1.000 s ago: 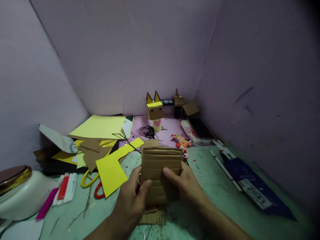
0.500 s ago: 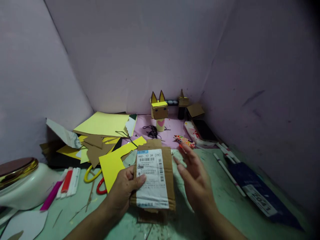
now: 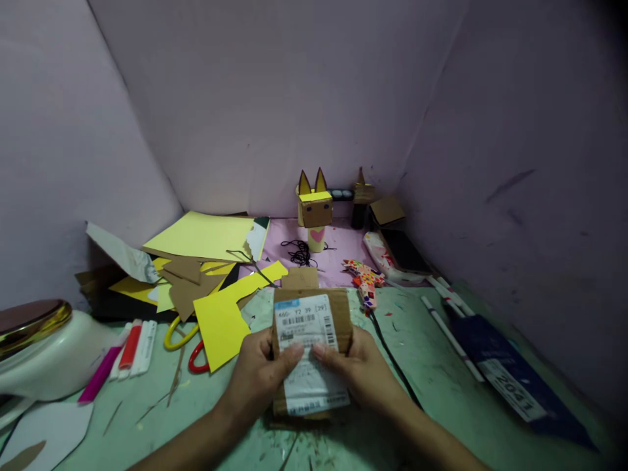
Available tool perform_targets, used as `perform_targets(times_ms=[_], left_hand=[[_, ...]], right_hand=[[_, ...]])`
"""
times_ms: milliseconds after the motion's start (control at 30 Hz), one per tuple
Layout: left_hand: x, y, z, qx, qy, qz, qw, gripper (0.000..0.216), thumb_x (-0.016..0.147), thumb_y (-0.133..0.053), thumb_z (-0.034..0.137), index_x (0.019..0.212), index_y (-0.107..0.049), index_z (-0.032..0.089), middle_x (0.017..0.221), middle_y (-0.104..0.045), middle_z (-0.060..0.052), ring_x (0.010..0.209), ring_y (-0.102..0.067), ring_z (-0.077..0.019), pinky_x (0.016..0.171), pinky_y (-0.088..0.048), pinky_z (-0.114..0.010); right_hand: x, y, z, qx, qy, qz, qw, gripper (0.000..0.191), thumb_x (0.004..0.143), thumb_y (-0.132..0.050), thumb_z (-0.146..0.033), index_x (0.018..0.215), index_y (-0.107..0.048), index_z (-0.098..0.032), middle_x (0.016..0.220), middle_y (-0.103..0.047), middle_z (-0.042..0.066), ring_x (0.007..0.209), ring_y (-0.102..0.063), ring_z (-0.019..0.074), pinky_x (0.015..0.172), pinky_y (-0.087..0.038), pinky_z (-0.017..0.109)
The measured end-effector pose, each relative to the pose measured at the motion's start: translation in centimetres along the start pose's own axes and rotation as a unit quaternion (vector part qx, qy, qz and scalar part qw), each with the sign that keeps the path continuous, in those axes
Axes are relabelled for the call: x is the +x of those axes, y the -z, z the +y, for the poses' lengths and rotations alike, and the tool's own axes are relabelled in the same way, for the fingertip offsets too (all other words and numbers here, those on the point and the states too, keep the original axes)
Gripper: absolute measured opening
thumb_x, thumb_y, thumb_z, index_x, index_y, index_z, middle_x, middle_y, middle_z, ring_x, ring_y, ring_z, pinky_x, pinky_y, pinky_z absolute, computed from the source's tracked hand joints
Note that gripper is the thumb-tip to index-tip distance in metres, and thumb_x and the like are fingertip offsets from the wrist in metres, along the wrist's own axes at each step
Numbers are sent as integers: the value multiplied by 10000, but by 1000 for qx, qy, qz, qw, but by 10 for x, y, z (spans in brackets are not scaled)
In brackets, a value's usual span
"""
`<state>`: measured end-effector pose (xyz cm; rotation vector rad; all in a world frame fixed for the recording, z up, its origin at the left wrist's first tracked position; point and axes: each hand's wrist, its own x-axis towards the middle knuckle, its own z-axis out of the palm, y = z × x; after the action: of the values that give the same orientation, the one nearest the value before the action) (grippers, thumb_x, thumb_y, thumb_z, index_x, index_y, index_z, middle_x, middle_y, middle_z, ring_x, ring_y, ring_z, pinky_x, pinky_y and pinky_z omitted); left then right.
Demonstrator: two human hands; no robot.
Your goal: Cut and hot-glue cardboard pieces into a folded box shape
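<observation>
Between my hands is a flat piece of brown cardboard (image 3: 342, 307) bearing a white shipping label (image 3: 307, 379) with print and barcodes. My left hand (image 3: 258, 373) grips its left edge, thumb on the label. On the opposite edge my right hand (image 3: 366, 366) holds on the same way, its thumb also on the label. The other fingers are hidden behind the cardboard. Just beyond its top edge lies a smaller cardboard piece (image 3: 300, 277). A yellow paper piece (image 3: 223, 337) partly covers red-handled scissors (image 3: 197, 360) left of my left hand.
A cardboard animal figure (image 3: 316, 212) stands at the back near tangled black cord (image 3: 297, 252). Paper and cardboard scraps (image 3: 191, 288) and markers (image 3: 130, 347) are on the left. At right lie a glue gun (image 3: 367, 281) with a cable, a phone (image 3: 405, 251) and a blue packet (image 3: 520, 379).
My right hand, apart from the cardboard before, has come in and closed on its right edge. The cardboard has shifted slightly right and tilted. The glue gun now shows more fully.
</observation>
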<state>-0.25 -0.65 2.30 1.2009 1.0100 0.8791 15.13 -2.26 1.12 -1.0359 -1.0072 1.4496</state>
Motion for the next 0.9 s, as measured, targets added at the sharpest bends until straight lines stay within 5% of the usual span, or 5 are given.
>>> perform_targets(times_ms=[100,267,400,600,900], left_hand=[[1,2,3,40,-21,29,999,284,671,-678,363,838,-696,134,757,-732,-84,687,-676,-240,615,-543,-327],[-5,-1,5,129,-81,106,983,205,689,-645,305,804,-715,150,772,-739,-75,734,-685,-239,666,-542,-321],[-4,1,7,61,-38,64,995,306,702,-631,413,836,-687,144,769,-739,-72,673,-679,-238,559,-537,-309],[1,5,12,138,-91,152,974,228,670,-675,352,756,-667,142,702,-722,-46,642,-654,-212,587,-519,-289],[9,17,-4,-161,-26,-25,986,329,821,-584,388,1013,-652,130,964,-715,-93,858,-659,-235,759,-514,-327]], right_hand=[[-1,-2,4,19,-11,-37,999,394,639,-763,-431,872,-681,-124,767,-743,97,673,-685,247,647,-535,380],[-7,-13,1,-11,11,36,999,347,625,-779,-394,847,-687,-144,742,-735,77,715,-673,258,665,-527,377],[-7,-11,2,19,-14,-33,999,369,640,-769,-414,858,-685,-128,742,-731,88,641,-667,228,640,-515,363],[-6,-8,13,80,-68,-80,991,418,657,-767,-378,961,-674,-108,796,-732,106,691,-673,232,685,-513,383],[1,-3,2,175,-107,-16,979,357,642,-770,-296,940,-662,-132,877,-747,114,850,-689,288,816,-506,444]])
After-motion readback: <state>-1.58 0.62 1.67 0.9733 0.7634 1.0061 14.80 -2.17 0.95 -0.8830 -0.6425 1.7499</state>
